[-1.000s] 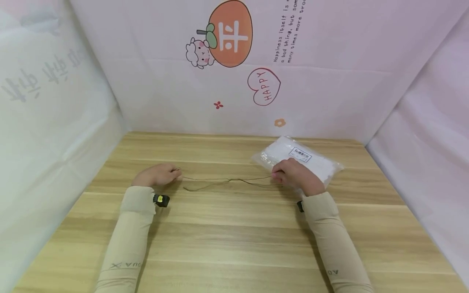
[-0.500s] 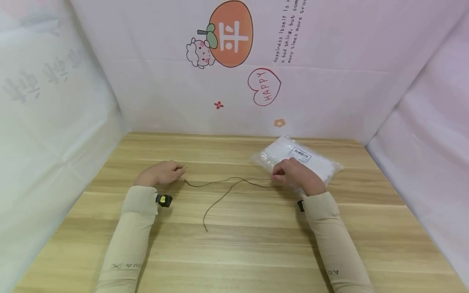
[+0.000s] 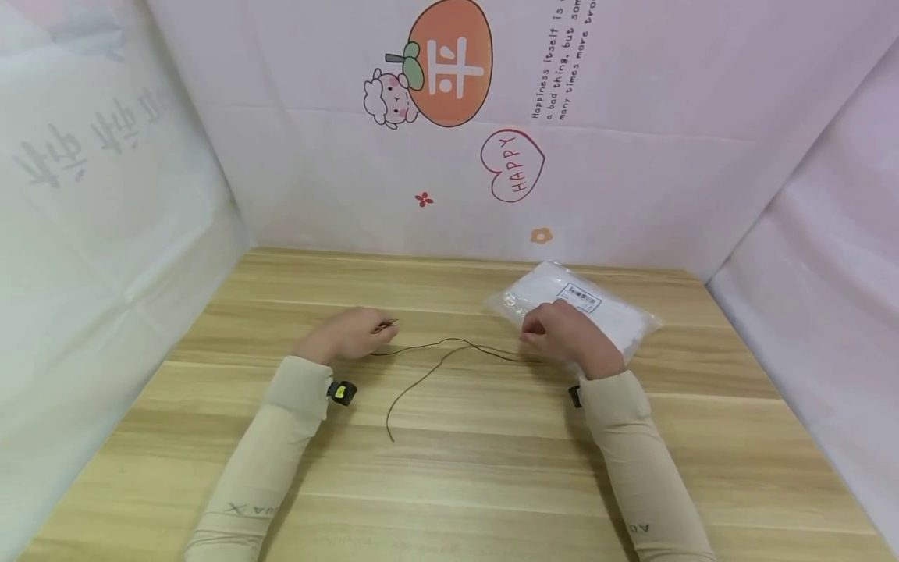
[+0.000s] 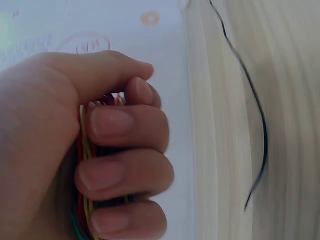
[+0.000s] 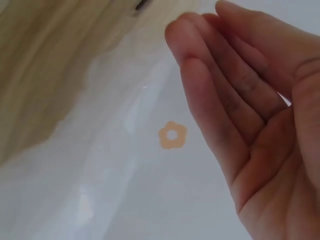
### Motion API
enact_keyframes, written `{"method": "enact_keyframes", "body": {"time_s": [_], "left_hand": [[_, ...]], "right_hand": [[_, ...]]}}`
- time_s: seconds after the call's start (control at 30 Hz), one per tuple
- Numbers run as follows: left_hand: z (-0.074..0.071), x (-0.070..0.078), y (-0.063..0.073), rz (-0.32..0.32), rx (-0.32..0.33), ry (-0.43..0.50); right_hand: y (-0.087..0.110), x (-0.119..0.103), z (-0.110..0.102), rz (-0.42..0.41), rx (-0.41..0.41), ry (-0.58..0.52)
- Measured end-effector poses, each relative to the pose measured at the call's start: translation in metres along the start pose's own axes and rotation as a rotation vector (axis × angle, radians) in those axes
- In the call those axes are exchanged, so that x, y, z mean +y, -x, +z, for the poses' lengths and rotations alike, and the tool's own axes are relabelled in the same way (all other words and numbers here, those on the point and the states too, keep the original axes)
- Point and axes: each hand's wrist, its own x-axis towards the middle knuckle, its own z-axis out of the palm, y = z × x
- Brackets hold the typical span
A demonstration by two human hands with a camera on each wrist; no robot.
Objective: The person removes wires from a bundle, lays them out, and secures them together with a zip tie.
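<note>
three simultaneous views of two bare hands over a wood-grain table (image 3: 449, 484). head view: the left hand (image 3: 349, 332) and right hand (image 3: 565, 336) flank a dark thread (image 3: 474, 346), whose strands cross between them and whose tail curves toward the person; a clear plastic bag (image 3: 618, 316) with white contents and a barcode label (image 3: 579, 297) is partly covered by the right hand. left wrist view: a bundle of coloured strands (image 4: 86, 130), seen from the head only as a small tuft, shows its red, yellow and green; all four left fingers are curled around it, the thumb laid across the top. right wrist view: the palm, hidden from the head camera, faces the lens, the fingers together and gently bent, tips near the thumb; whether thumb and forefinger pinch a strand cannot be told. position of the strands: the bundle sits inside the left fist; the dark thread lies on the table, its left part running up to the left fingers, contact unclear, its right part reaching just beside the right fingertips, its curved tail apart from both hands.
</note>
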Motion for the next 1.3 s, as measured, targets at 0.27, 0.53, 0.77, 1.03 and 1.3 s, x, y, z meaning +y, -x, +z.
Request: {"method": "enact_keyframes", "body": {"time_s": [0.27,0.53,0.77,1.03,1.3], "left_hand": [[0.012,0.027,-0.007,0.121,0.062,-0.082],[0.022,0.044,-0.009,0.143,0.057,-0.089],[0.031,0.054,-0.013,0.167,0.036,-0.086],[0.036,0.066,-0.013,0.217,0.027,-0.091],[0.035,0.061,-0.012,0.229,-0.002,-0.065]], "right_hand": [[-0.004,-0.022,-0.002,-0.094,0.049,-0.015],[-0.011,-0.049,0.007,-0.202,0.078,-0.075],[-0.017,-0.072,0.019,-0.315,0.131,-0.084],[-0.020,-0.084,0.027,-0.368,0.129,-0.090],[-0.018,-0.074,0.024,-0.389,0.130,-0.099]]}}
